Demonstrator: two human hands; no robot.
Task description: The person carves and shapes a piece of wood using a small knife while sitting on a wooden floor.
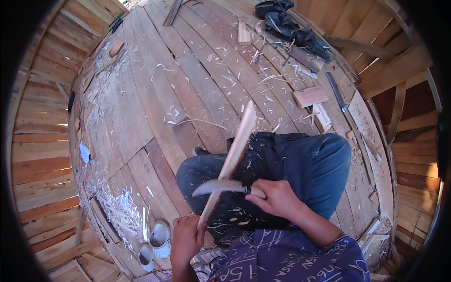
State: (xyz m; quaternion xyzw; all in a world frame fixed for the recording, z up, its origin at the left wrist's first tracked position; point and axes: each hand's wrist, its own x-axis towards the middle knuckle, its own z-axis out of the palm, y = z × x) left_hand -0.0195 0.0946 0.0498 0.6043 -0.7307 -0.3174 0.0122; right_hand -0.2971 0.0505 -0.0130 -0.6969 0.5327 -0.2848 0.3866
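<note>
"Head view: where does the wooden strip (238, 136) lie relative to the hands?"

"It rises out of the left hand (188, 236), slanting up and somewhat to the right over the person's folded legs (312, 164). The right hand (277, 198) is to the right of the strip's lower half, well below its upper tip."

"How far apart are the fingers on each?"

"Hardly at all. The left hand is curled narrow about the strip's lower end. The right hand is wrapped around the short handle of a knife (224, 186), whose blade points left and crosses in front of the strip (whether the edge bites into the wood, I can't tell)."

"And the strip itself?"

"Long, narrow and nearly straight, pale on its broad face, with a darker brown edge along the right side. Its upper end looks uneven."

"What else is about?"

"Shavings are strewn over the plank floor (141, 89), with a shavings pile (117, 207) at the left, near a pair of pale clogs (160, 238). Beyond the right knee lies a reddish wooden block (310, 97)."
</note>
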